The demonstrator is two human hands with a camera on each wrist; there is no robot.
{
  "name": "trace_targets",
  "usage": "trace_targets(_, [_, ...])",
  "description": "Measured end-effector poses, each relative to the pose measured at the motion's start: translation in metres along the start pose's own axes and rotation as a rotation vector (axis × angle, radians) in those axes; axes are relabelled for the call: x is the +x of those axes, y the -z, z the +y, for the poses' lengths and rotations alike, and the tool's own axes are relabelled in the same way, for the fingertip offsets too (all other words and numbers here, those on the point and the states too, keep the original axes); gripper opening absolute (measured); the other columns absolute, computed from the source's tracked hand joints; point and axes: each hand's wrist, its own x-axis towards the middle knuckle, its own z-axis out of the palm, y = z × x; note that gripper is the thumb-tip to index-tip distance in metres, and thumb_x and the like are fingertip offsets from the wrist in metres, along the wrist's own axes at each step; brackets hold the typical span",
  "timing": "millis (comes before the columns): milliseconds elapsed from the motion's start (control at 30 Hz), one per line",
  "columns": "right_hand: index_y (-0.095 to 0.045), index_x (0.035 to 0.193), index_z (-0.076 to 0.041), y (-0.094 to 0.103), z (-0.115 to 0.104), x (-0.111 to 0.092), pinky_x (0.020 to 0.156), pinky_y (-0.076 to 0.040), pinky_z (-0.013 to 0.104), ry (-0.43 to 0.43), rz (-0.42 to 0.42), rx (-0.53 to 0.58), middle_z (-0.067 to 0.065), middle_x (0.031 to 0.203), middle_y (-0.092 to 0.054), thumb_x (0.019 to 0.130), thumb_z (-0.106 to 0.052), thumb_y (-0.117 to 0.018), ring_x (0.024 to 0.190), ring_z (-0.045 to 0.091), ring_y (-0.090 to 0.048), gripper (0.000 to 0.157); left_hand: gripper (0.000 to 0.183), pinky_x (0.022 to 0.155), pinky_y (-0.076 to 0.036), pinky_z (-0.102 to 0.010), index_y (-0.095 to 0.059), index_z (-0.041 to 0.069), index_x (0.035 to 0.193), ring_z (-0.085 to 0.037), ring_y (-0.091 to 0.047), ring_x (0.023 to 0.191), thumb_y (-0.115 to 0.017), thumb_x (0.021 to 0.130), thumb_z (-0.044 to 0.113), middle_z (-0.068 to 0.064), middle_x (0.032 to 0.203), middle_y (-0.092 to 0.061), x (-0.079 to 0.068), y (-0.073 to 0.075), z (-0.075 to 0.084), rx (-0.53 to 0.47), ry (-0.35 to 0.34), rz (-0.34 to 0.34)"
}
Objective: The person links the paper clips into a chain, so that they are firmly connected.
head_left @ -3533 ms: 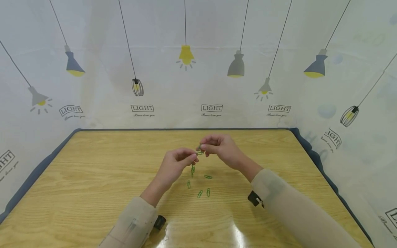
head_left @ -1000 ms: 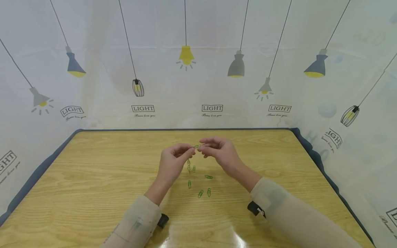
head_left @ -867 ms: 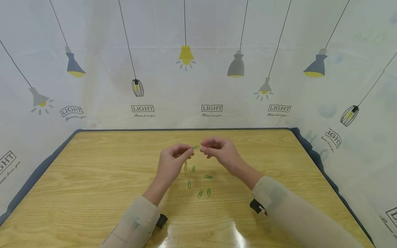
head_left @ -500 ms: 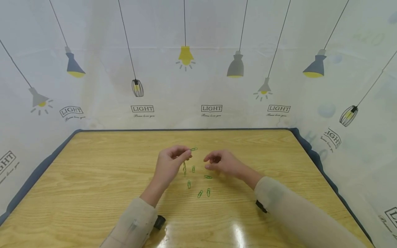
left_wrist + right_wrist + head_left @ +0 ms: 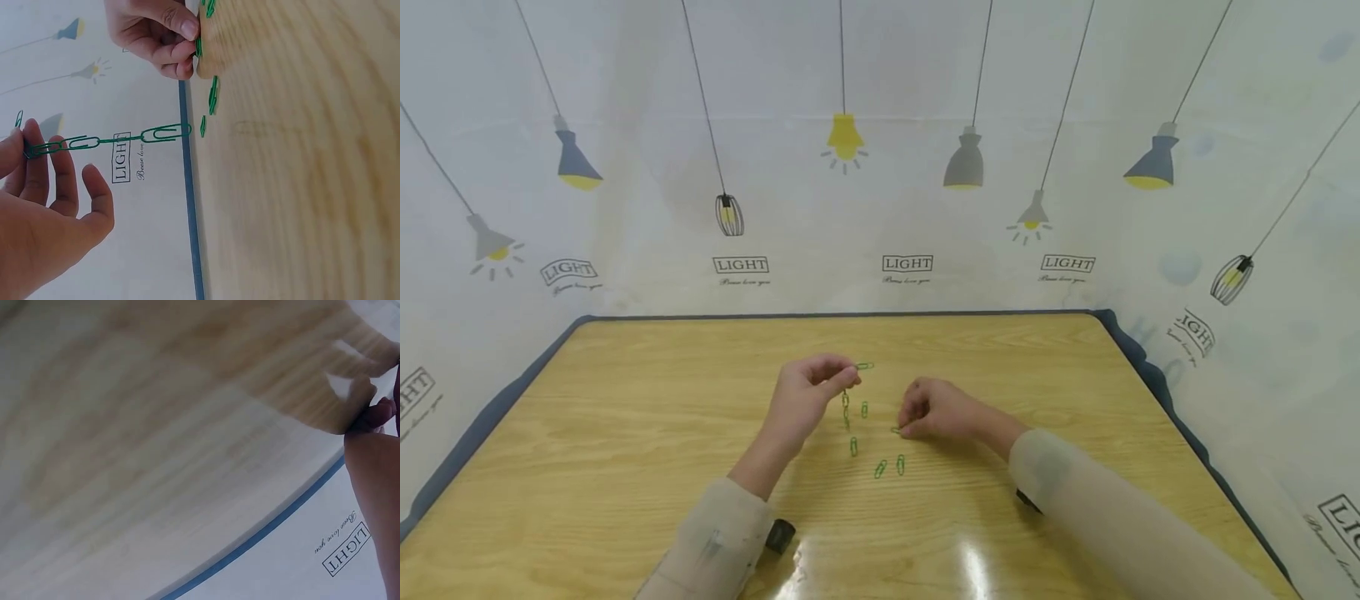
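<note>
My left hand (image 5: 805,395) pinches a chain of green paper clips (image 5: 846,408) between thumb and fingertips, above the table. One end clip (image 5: 865,366) sticks out to the right past the fingertips. The other linked clips hang straight down, clearly seen in the left wrist view as a chain (image 5: 119,139). My right hand (image 5: 942,410) is down at the tabletop, thumb and index finger on a single green paper clip (image 5: 896,430); its tip shows left of the thumb. The right wrist view catches only part of the right hand (image 5: 372,415) at its edge.
Several loose green paper clips lie on the wooden table (image 5: 625,433) between the hands, among them one clip (image 5: 864,409) near the chain and another clip (image 5: 900,465) nearer me. A wall covering (image 5: 820,283) printed with lamps stands behind the table's dark edge.
The right hand has let go of the end clip of the chain and come down to a loose paper clip on the table. The left hand has shifted slightly left with the chain.
</note>
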Motion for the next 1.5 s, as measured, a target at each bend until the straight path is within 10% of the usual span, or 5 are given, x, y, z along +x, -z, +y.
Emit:
trace_targets(400, [-0.066,0.106,-0.007,0.014,-0.010,-0.005,0.072,-0.054,0.031,-0.010,-0.005,0.182,0.012,0.097,-0.070,0.108,-0.017,-0.063,0.083,0.021,-0.063,0.011,0.019,0.102,-0.055,-0.037,-0.078,0.004,0.109,-0.015,-0.072,0.100,-0.072,0.103,0.021,-0.004,0.100,-0.079,0.000,0.000,0.002,-0.037,-0.008,-0.018])
trace_targets(600, [-0.070,0.114,0.000,0.034,-0.039,-0.009,0.087,-0.063,0.049,0.074,0.145,0.395,0.019,0.103,-0.071,0.106,-0.018,-0.067,0.094,0.034,-0.070,0.020,0.019,0.101,-0.055,-0.040,-0.079,0.005,0.109,-0.016,-0.071,0.101,-0.073,0.103,0.022,-0.006,0.103,-0.080,-0.001,-0.002,0.004,-0.018,-0.007,-0.012])
trace_targets(767, [-0.070,0.120,0.006,0.040,-0.066,-0.013,0.080,-0.064,0.033,0.175,0.256,0.513,0.004,0.096,-0.074,0.104,-0.013,-0.070,0.086,0.016,-0.071,0.025,0.018,0.093,-0.055,-0.034,-0.080,0.006,0.108,-0.016,-0.070,0.100,-0.074,0.103,0.022,-0.008,0.104,-0.081,-0.001,-0.003,0.007,0.015,-0.026,0.008])
trace_targets(1500, [-0.078,0.104,-0.002,0.017,-0.090,-0.014,0.066,-0.060,0.028,0.277,0.439,0.303,0.014,0.084,-0.073,0.101,-0.010,-0.074,0.070,0.018,-0.067,0.009,0.015,0.092,-0.059,-0.036,-0.079,0.008,0.109,-0.022,-0.073,0.105,-0.073,0.103,0.020,-0.008,0.110,-0.080,-0.002,-0.004,0.012,0.059,-0.066,0.035])
